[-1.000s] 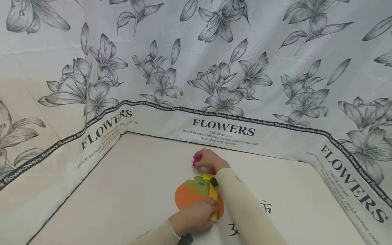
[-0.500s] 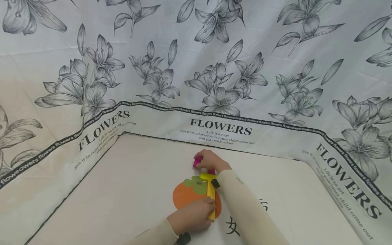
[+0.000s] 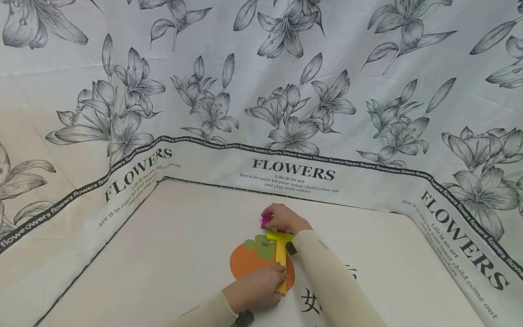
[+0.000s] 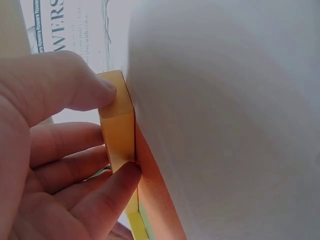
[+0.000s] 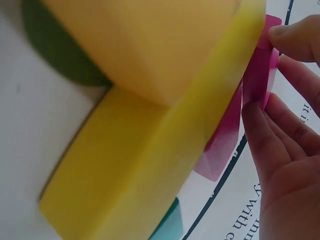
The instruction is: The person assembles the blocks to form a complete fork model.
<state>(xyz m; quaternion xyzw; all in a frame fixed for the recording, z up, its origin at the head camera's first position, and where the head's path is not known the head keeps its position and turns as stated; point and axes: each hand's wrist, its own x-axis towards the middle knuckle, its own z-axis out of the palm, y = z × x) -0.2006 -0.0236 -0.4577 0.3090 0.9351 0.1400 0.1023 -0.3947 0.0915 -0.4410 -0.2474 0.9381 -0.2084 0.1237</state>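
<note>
My left hand (image 3: pixel 258 286) grips the near end of a long orange-yellow block (image 3: pixel 280 253). In the left wrist view the thumb (image 4: pixel 95 90) lies on the end of that block (image 4: pixel 119 132) and another fingertip touches its side. A yellow block (image 3: pixel 279 237) crosses its far end, so the two make a T over the persimmon picture. Just beyond, my right hand (image 3: pixel 288 219) pinches a magenta block (image 3: pixel 266 221). In the right wrist view this magenta block (image 5: pixel 260 72) is between thumb and fingers, beside a second magenta block (image 5: pixel 220 142) partly hidden behind the yellow one.
The orange persimmon print (image 3: pixel 245 263) with green leaves is on the white table cover (image 3: pixel 180 240). Black written characters (image 3: pixel 310 300) are printed at the right. A teal piece (image 5: pixel 170 222) shows behind the yellow block. Flower-printed cloth (image 3: pixel 204 100) rises behind and at the sides.
My right hand, with the magenta block, has shifted slightly right and nearer to the yellow block. My left hand keeps its grip in about the same place. The head view has shifted slightly.
</note>
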